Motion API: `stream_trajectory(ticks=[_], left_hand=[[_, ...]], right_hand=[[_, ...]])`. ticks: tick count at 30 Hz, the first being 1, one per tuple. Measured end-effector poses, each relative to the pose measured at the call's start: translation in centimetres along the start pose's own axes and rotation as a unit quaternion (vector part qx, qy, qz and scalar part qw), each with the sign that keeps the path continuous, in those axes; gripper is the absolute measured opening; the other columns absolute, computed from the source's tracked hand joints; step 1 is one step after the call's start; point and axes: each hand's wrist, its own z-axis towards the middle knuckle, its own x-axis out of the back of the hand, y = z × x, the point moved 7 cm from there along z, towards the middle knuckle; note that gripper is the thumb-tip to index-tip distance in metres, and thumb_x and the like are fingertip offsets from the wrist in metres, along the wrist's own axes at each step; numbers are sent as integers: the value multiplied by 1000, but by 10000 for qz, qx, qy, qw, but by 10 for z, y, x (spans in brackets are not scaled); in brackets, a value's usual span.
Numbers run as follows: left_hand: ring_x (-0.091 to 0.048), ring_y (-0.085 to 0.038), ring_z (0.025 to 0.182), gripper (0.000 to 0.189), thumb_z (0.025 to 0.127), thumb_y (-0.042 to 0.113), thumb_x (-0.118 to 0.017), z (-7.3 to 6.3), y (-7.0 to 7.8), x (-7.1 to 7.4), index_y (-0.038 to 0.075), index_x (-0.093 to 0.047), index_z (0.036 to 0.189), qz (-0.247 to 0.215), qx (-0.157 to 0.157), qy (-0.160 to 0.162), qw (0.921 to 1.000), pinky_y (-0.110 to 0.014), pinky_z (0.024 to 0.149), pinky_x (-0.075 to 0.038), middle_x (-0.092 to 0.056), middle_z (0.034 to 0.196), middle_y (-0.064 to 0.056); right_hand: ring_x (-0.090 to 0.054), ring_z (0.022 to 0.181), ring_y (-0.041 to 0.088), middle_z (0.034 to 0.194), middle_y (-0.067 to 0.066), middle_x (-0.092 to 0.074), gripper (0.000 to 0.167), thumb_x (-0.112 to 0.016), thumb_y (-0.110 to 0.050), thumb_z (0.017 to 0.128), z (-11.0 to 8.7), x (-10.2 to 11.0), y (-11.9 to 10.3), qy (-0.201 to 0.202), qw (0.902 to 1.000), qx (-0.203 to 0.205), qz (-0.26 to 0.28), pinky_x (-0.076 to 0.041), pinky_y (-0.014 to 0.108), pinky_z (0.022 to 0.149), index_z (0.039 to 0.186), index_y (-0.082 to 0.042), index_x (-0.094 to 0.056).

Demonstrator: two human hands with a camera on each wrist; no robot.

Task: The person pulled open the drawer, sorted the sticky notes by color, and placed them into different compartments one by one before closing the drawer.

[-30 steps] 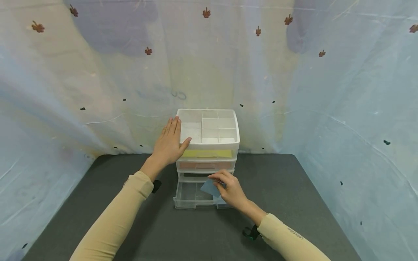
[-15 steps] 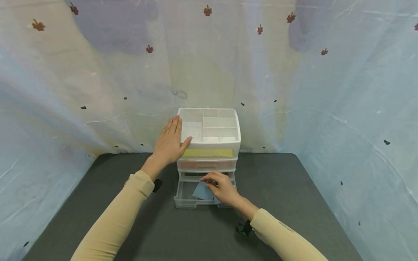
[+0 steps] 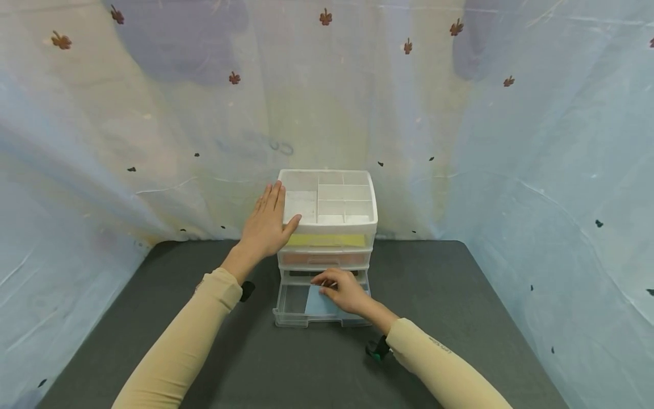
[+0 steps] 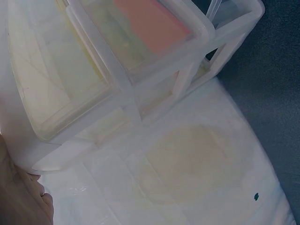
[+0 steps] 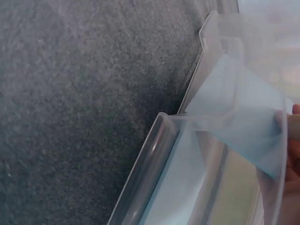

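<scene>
A white plastic drawer unit with a compartment tray on top stands at the table's far side. My left hand rests with straight fingers against the tray's left edge. Below, the clear bottom drawer is pulled out. Over it, my right hand pinches a sheet of light blue paper between thumb and fingers. In the right wrist view, that paper tilts inside the drawer, partly seen through clear plastic. Another blue area, apparently a second sheet, lies flat on the drawer's floor.
Two upper drawers are pushed in. The top one shows yellow contents, the middle one pinkish contents. The unit stands on a dark grey table. A patterned pale curtain surrounds the table's back and sides.
My right hand has moved left over the bottom drawer with the blue paper, which now appears lower and flatter inside it. The left hand has stayed at the tray's edge.
</scene>
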Motion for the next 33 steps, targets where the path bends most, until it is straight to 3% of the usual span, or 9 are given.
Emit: stream_trajectory(ticks=[17,24,33], left_hand=[[3,-35,161,86,111,58,-31,0,1,-2,0,0,166,37,-33,77,10000,-53,129,-9,7,174,-15],[3,-35,161,86,111,57,-31,1,0,-1,-1,-1,166,44,-49,129,9999,-54,129,-11,7,174,-15],[7,-32,161,87,110,57,-33,1,0,0,0,1,166,-51,-94,118,9999,-51,130,-7,8,174,-15]], right_hand=[[-68,112,19,128,2,-70,33,-73,-6,98,9,-18,21,-482,9974,-521,140,-57,32,95,130,-10,-71],[-69,113,23,126,5,-71,33,-77,-7,95,13,-18,24,-487,9980,-388,-144,-58,38,97,128,-8,-72],[-69,114,22,123,5,-73,35,-82,-9,91,15,-21,27,-625,9949,-340,-715,-58,35,96,125,-9,-74]])
